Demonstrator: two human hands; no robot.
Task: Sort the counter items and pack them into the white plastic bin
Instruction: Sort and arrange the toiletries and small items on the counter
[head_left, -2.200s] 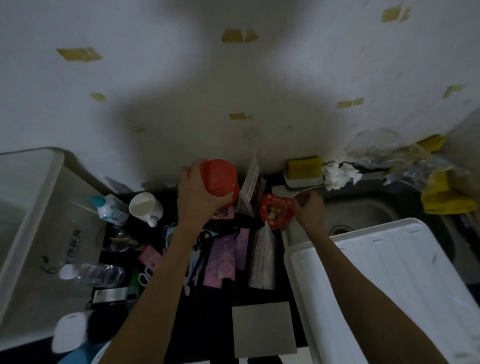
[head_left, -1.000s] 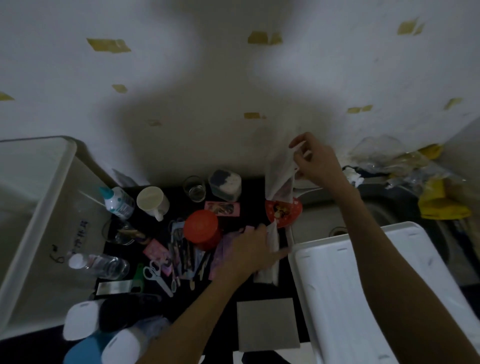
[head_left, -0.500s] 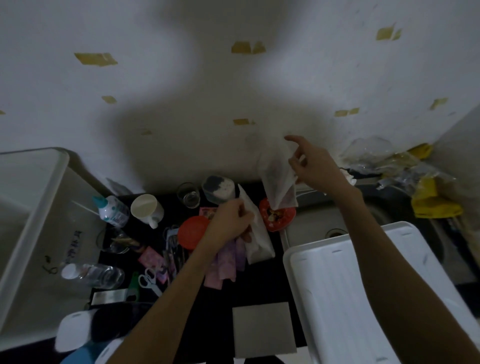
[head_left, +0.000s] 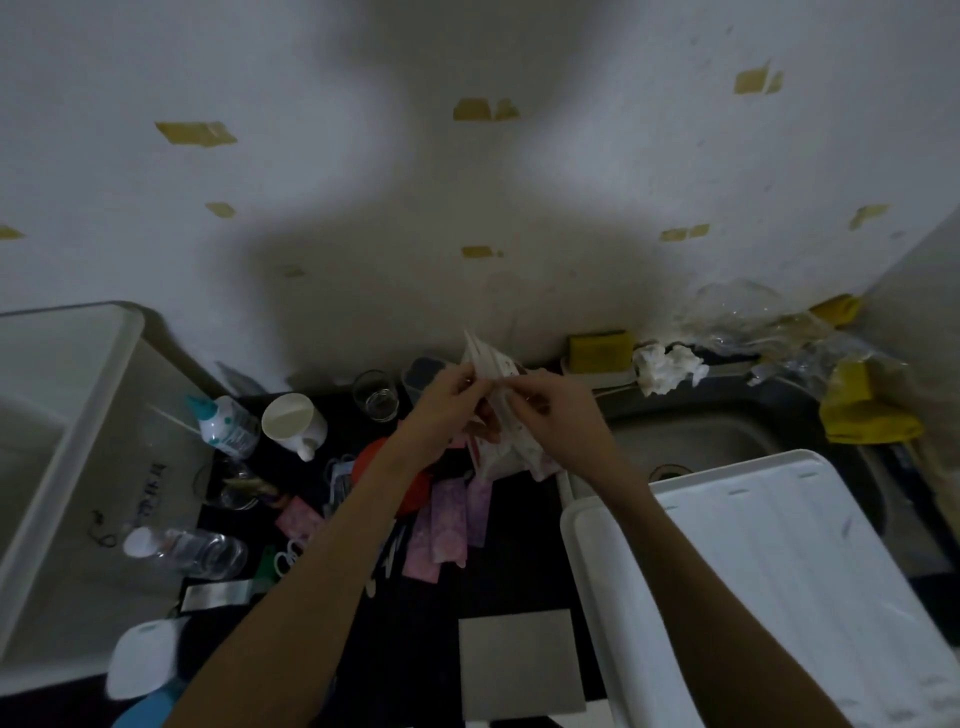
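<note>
Paper packets (head_left: 498, 410), white with red print, are held together above the dark desk (head_left: 415, 649), pinched between left hand (head_left: 447, 402) and right hand (head_left: 550, 415); both are clenched on the bundle. Long axis is seen running from the wall down toward the body, slightly tilted. White plastic bin (head_left: 78, 457) lies well apart to the left, so the left hand is judged nearer. Pink sachets (head_left: 452, 525), a red lid (head_left: 369, 457) and a white mug (head_left: 291, 423) are noted below the hands, not yet packed.
</note>
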